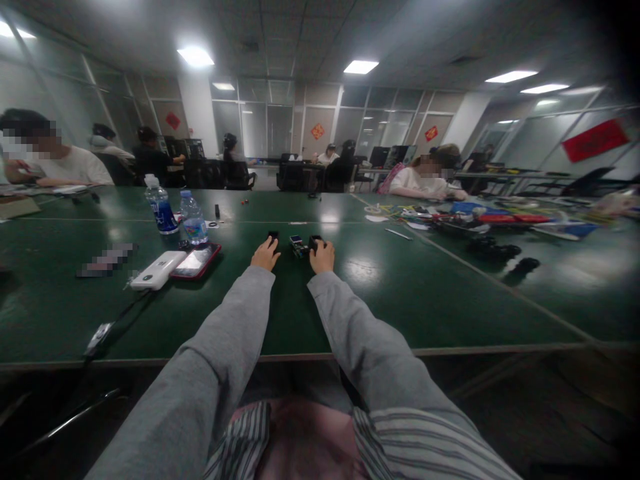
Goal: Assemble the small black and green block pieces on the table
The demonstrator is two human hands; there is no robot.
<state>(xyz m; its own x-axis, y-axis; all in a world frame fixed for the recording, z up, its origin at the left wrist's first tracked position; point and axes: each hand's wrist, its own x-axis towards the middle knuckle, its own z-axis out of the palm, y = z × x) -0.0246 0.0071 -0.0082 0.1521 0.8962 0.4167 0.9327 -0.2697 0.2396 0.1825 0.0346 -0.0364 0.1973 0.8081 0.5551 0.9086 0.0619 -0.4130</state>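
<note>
Both arms in grey sleeves reach forward over the green table (280, 320). My left hand (265, 255) rests low on the tabletop with its fingers curled about a small black block (273, 235), whose far end shows past the fingertips. To the right, my right hand (323, 257) has its fingers closed on a small black box (315, 241). Between the hands lies a small electronic device (298, 245) with a dark screen-like top and bare-looking components. It sits right beside the black box; whether they touch, I cannot tell.
At left stand two water bottles (161, 207), near a white power bank (159, 270) with a cable and a red-edged phone (197, 262). A white pen (399, 234) lies right of centre. Tools and wires (480, 217) clutter the right side. Other people sit around the room.
</note>
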